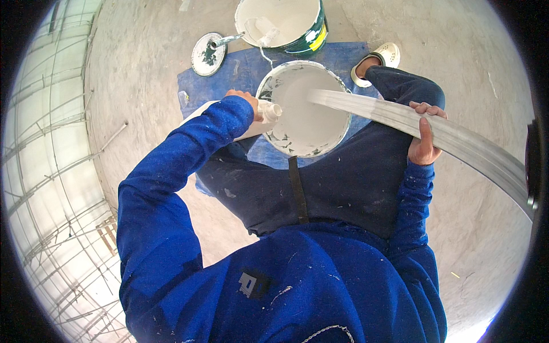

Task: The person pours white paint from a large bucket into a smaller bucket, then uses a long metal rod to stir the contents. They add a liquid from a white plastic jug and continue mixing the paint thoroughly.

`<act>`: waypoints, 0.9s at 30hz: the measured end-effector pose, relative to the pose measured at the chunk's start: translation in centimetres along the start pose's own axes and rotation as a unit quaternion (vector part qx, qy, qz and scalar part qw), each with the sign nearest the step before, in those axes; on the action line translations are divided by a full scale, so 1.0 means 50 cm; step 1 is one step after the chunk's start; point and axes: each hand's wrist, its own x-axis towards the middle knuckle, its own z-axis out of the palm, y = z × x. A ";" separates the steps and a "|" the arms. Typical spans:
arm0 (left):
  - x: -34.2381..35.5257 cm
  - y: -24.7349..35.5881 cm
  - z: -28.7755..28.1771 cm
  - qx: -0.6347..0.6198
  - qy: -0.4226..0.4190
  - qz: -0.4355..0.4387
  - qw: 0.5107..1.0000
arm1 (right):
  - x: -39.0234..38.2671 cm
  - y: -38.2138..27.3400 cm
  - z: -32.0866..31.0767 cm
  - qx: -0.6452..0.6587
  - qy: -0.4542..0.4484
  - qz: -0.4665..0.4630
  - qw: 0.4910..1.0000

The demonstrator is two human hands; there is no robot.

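Observation:
A white plastic jug lies tilted in my left hand, its fingers wrapped round it near the neck. The jug's mouth points over the left side of a paint-smeared bucket standing between my legs. Pale, whitish-grey liquid fills much of that bucket. My right hand grips a long, pale grey straightedge-like bar, thumb on the near side and fingers on the far side. One end of the bar is down in the bucket; the other runs out to the far right. Whether liquid leaves the jug, I cannot tell.
Under the bucket lies a blue sheet. Beyond it stands a dark green bucket of whitish paint, with a roller at its left side. A round, smeared lid is nearby. Metal bars form a grid on the left.

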 end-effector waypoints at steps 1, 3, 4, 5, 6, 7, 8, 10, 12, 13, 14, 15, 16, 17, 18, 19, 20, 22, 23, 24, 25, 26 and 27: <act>-0.002 -0.001 0.001 0.000 0.004 -0.001 1.000 | 0.000 0.000 0.000 -0.008 0.000 -0.002 1.000; -0.006 -0.004 0.005 -0.008 0.004 0.000 1.000 | 0.000 0.001 0.000 -0.005 -0.007 0.002 1.000; -0.010 -0.007 0.008 -0.017 0.001 0.001 1.000 | 0.000 0.001 0.000 -0.009 -0.010 -0.001 1.000; -0.014 -0.009 0.012 -0.027 0.004 -0.005 1.000 | -0.001 0.001 0.001 0.000 -0.010 0.004 1.000; -0.020 -0.011 0.016 -0.025 0.004 -0.003 1.000 | -0.001 0.000 0.001 0.006 -0.010 0.006 1.000; -0.025 -0.012 0.020 -0.023 0.010 -0.006 1.000 | -0.002 0.000 0.002 0.011 -0.010 0.008 1.000; -0.030 -0.013 0.025 -0.024 0.010 -0.008 1.000 | -0.003 -0.001 0.003 0.007 -0.012 0.007 1.000; -0.041 -0.019 0.034 -0.030 0.034 -0.005 0.999 | -0.004 -0.003 0.007 -0.003 -0.018 0.006 1.000; -0.057 -0.032 0.048 -0.039 0.051 -0.001 0.998 | -0.005 -0.006 0.012 0.011 -0.023 0.005 1.000; -0.066 -0.042 0.056 -0.046 0.061 0.002 0.997 | -0.005 -0.008 0.015 0.018 -0.029 0.001 0.999; -0.077 -0.054 0.068 -0.053 0.069 0.005 0.996 | -0.006 -0.009 0.018 0.019 -0.027 0.001 0.999; -0.088 -0.068 0.081 -0.071 0.081 -0.002 0.994 | -0.007 -0.011 0.021 0.020 -0.029 -0.003 0.999; -0.101 -0.084 0.097 -0.090 0.091 -0.010 0.992 | -0.007 -0.011 0.023 0.022 -0.031 -0.006 0.999; -0.114 -0.102 0.115 -0.108 0.102 -0.018 0.989 | -0.008 -0.012 0.025 0.019 -0.031 -0.010 0.999; -0.126 -0.121 0.135 -0.108 0.135 -0.010 0.985 | -0.008 -0.012 0.027 0.017 -0.030 -0.013 0.999; -0.135 -0.136 0.155 -0.132 0.143 -0.020 0.981 | -0.009 -0.012 0.029 0.013 -0.029 -0.016 0.999; -0.138 -0.151 0.174 -0.157 0.150 -0.028 0.976 | -0.009 -0.011 0.031 0.019 -0.031 -0.015 0.999; -0.141 -0.176 0.210 -0.195 0.140 -0.035 0.970 | -0.010 -0.010 0.033 0.031 -0.032 -0.013 0.999; -0.140 -0.187 0.228 -0.207 0.144 -0.052 0.966 | -0.010 -0.011 0.034 0.028 -0.036 -0.008 0.999; -0.137 -0.200 0.244 -0.223 0.152 -0.064 0.961 | -0.010 -0.011 0.035 0.027 -0.037 -0.006 0.999; -0.133 -0.213 0.261 -0.233 0.159 -0.077 0.956 | -0.009 -0.012 0.037 0.029 -0.041 -0.007 0.999; -0.126 -0.230 0.275 -0.271 0.140 -0.080 0.949 | -0.009 -0.013 0.039 0.029 -0.038 -0.007 0.999; -0.119 -0.243 0.291 -0.286 0.153 -0.089 0.942 | -0.008 -0.015 0.042 0.031 -0.037 -0.009 0.999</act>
